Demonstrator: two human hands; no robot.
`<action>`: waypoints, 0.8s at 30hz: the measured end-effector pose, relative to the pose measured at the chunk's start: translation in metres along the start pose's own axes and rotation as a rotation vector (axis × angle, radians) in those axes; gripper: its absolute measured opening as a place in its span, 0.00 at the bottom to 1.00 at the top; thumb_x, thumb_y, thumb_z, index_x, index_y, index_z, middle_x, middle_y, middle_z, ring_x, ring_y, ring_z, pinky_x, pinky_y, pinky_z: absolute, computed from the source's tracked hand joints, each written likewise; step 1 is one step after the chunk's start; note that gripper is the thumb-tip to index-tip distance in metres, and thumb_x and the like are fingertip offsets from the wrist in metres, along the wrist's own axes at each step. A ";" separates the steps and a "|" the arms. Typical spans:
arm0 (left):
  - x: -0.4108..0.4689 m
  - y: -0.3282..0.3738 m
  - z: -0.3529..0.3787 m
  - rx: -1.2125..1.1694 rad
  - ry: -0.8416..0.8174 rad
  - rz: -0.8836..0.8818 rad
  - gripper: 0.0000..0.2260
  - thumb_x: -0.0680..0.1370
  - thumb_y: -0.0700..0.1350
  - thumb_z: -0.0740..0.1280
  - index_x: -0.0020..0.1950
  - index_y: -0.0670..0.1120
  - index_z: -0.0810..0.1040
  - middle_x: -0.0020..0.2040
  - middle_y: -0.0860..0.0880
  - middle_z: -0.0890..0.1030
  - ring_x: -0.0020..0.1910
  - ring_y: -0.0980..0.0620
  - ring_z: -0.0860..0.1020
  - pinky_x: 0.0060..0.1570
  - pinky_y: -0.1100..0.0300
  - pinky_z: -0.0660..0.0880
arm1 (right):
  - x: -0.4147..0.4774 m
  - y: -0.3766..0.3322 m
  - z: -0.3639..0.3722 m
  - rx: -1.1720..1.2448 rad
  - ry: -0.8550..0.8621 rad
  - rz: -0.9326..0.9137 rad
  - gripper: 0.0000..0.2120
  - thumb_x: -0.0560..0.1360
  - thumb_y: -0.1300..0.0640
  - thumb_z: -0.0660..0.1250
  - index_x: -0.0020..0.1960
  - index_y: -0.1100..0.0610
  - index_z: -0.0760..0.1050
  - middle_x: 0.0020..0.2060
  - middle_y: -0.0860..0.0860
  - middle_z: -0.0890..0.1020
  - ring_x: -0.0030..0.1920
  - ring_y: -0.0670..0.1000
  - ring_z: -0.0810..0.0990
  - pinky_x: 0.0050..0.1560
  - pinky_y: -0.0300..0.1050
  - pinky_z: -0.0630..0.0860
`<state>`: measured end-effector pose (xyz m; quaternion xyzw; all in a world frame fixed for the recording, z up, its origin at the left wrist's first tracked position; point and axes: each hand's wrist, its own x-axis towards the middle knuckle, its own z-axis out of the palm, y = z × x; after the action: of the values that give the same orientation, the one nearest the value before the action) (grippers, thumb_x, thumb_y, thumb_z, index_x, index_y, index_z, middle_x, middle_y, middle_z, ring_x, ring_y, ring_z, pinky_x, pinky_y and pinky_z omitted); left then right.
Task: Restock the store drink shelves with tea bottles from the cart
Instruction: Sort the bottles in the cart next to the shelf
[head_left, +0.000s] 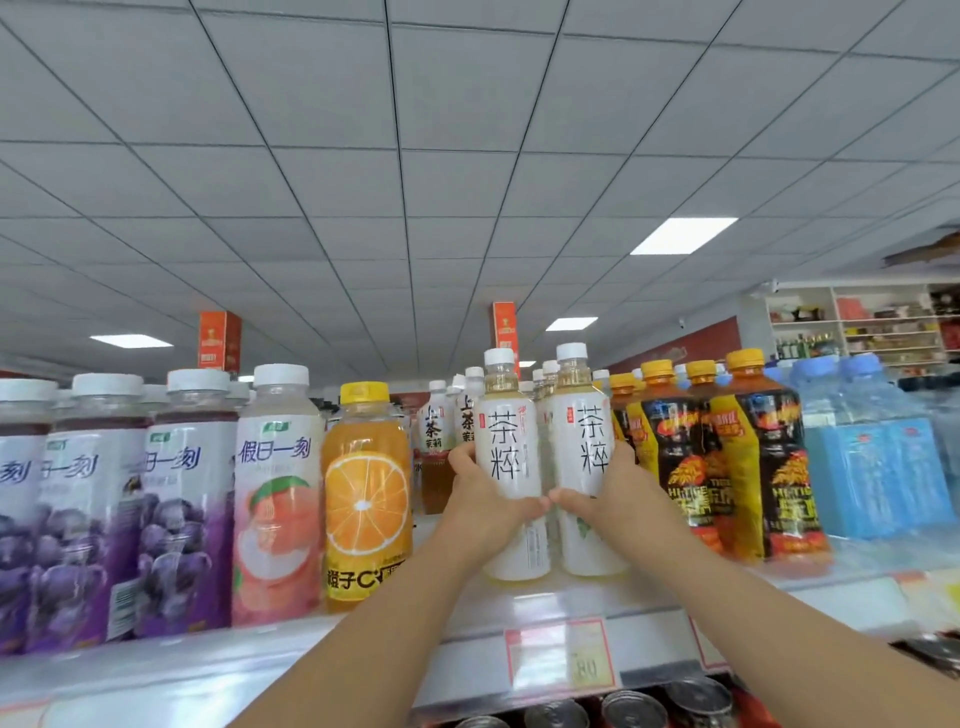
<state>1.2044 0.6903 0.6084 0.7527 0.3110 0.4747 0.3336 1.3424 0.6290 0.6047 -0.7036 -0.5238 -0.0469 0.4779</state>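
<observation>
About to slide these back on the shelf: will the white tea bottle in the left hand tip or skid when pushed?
Likely heavy for its size: the white tea bottle looks full to the neck. Tall and narrow, it may tip if pushed high; the left hand grips it mid-body. The glossy shelf suggests it would slide easily.

Top shelf (545, 597) is stocked, L to R, w/ purple grape drinks (176, 519), a peach drink (275, 519), an orange juice btl (366, 493), two white tea btls (506, 441), black-orange energy drinks (769, 467), blue water btls (872, 467); all stood upright.
</observation>
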 end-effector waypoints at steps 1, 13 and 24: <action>0.001 0.000 0.000 0.039 -0.002 0.003 0.41 0.70 0.44 0.75 0.71 0.48 0.49 0.63 0.49 0.70 0.60 0.49 0.73 0.56 0.55 0.73 | 0.002 0.001 0.001 -0.001 -0.017 -0.002 0.36 0.71 0.43 0.71 0.67 0.59 0.57 0.55 0.54 0.77 0.48 0.52 0.76 0.45 0.48 0.76; 0.011 -0.005 -0.009 0.333 -0.085 -0.183 0.38 0.76 0.41 0.69 0.76 0.47 0.45 0.66 0.46 0.71 0.58 0.46 0.73 0.57 0.47 0.76 | -0.019 0.026 -0.034 -0.392 -0.231 -0.416 0.24 0.79 0.51 0.61 0.72 0.38 0.59 0.76 0.49 0.40 0.57 0.52 0.78 0.53 0.44 0.77; 0.054 -0.007 0.011 0.602 -0.107 -0.328 0.25 0.79 0.47 0.65 0.69 0.44 0.54 0.59 0.39 0.74 0.52 0.41 0.79 0.53 0.49 0.78 | -0.010 0.030 -0.023 -0.261 -0.498 -0.274 0.20 0.82 0.46 0.50 0.74 0.41 0.59 0.76 0.53 0.44 0.75 0.54 0.55 0.73 0.48 0.57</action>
<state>1.2329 0.7348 0.6269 0.7811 0.5362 0.2615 0.1844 1.3710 0.6057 0.5927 -0.6717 -0.7043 -0.0036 0.2298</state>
